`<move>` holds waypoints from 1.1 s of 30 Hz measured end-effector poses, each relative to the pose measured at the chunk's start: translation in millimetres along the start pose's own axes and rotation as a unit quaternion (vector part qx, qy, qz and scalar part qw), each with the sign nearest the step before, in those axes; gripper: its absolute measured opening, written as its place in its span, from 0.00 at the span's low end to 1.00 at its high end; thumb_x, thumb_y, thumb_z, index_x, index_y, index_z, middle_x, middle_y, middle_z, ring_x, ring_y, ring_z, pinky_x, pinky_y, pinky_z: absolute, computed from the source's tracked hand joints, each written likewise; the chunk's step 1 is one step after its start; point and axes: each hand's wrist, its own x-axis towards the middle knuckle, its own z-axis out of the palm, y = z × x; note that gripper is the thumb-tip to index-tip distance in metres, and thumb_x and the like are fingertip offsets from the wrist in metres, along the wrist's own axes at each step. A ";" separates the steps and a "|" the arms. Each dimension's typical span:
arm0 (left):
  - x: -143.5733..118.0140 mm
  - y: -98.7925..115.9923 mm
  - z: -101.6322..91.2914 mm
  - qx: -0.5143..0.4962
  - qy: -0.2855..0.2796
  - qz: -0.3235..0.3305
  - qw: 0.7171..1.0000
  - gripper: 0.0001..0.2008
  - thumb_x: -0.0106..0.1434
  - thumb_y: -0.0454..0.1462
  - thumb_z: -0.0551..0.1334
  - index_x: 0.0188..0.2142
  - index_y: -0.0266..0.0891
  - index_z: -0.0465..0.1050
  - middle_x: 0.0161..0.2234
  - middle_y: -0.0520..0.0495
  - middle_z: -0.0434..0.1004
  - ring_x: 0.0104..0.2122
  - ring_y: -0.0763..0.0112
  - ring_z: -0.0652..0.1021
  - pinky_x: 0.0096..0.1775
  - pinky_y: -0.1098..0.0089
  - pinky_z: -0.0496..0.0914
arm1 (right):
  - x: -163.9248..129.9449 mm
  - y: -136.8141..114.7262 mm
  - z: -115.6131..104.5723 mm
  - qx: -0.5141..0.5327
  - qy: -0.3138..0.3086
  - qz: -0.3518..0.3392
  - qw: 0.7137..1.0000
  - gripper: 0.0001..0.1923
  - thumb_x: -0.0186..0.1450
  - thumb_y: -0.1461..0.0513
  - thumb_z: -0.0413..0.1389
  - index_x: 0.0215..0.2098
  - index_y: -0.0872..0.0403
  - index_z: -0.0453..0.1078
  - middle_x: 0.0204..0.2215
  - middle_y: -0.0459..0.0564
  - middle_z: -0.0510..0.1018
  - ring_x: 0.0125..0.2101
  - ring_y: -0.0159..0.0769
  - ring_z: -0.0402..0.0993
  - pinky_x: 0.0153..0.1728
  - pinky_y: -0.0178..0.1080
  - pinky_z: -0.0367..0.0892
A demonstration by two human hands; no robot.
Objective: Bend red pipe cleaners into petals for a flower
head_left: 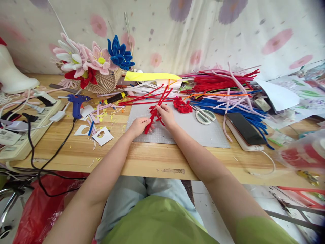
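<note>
Both hands are over the grey cutting mat [193,130] in the middle of the tabletop [106,154], working on a bundle of red pipe cleaners [155,110]. The left hand [139,126] has its fingers closed round the lower end of the bundle, and the right hand [165,115] pinches it a bit higher up, where short red ends stick out sideways. The long ends fan out away from the person, toward the back of the mat.

To do this bit well, it looks like the low grip should stay firm so the stems don't spin, and the upper hand should make the bends tight and close together; fuzzy wire springs back if it's bent loosely. Keeping the work on the mat helps too.

A finished-looking red curled piece [182,105] lies just beside the right hand, with scissors [205,116] next to it. Further right there's a phone [244,128] on a white block, near a big heap of red, blue and pink stems [225,91].

On the left: a blue glue gun [76,103], paper scraps [103,135], a power strip [22,135] with cables, and a basket of fuzzy flowers [93,64] at the back. The tabletop is light wood, pretty cluttered, with a flowered cloth [203,30] hanging behind. It's bright, daylight-ish.
</note>
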 end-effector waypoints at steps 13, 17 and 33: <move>3.6 3.8 1.1 -0.112 0.132 0.043 0.984 0.15 0.44 0.40 0.70 0.29 0.37 0.70 0.26 0.54 0.74 0.26 0.76 0.73 0.30 0.73 0.67 | -3.1 3.4 9.5 -0.049 -0.102 0.016 0.993 0.16 0.53 0.51 0.61 0.30 0.52 0.63 0.17 0.38 0.65 0.18 0.24 0.60 0.19 0.30 0.57; 2.1 9.6 -0.1 -0.191 0.160 0.036 0.968 0.16 0.42 0.39 0.71 0.28 0.37 0.67 0.25 0.55 0.72 0.24 0.80 0.72 0.28 0.76 0.66 | -4.9 4.6 8.4 -0.050 -0.149 0.046 0.987 0.18 0.52 0.51 0.62 0.29 0.53 0.63 0.18 0.39 0.67 0.17 0.26 0.62 0.18 0.31 0.59; 5.7 6.5 -10.4 -0.192 0.213 0.072 0.955 0.17 0.40 0.42 0.72 0.25 0.36 0.69 0.21 0.57 0.69 0.21 0.82 0.69 0.25 0.78 0.61 | -13.5 -12.1 1.5 -0.074 -0.298 0.051 0.950 0.19 0.54 0.49 0.60 0.26 0.56 0.63 0.15 0.37 0.62 0.16 0.22 0.56 0.18 0.30 0.50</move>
